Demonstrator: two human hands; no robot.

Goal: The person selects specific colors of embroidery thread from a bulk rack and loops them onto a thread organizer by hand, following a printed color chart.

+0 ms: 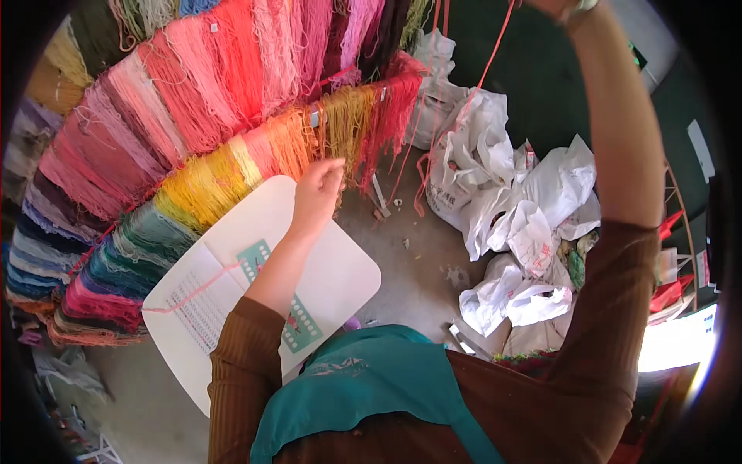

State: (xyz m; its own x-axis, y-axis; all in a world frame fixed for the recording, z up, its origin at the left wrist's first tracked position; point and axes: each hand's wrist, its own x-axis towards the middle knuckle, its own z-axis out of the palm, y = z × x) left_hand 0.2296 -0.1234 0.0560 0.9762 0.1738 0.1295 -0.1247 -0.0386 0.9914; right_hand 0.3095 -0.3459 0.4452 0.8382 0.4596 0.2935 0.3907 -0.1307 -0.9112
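My left hand [318,189] is closed over the far edge of a white board [352,267], beside the hanging orange and ochre yarn skeins [344,124]. Its thumb and fingers come together, and I cannot make out what, if anything, is between them. At the top edge, my right hand [547,6] is raised high and mostly cut off. A red yarn strand [491,58] runs taut and slanting up to it. On the board lie a printed sheet [193,298] and a green patterned strip [301,329], with a pink strand [205,277] across the sheet.
Rows of coloured yarn skeins [185,77] hang on the left and at the back. White plastic bags [533,193] are heaped on the floor to the right. A bright screen [680,340] stands at the far right. Loose red strands hang between skeins and bags.
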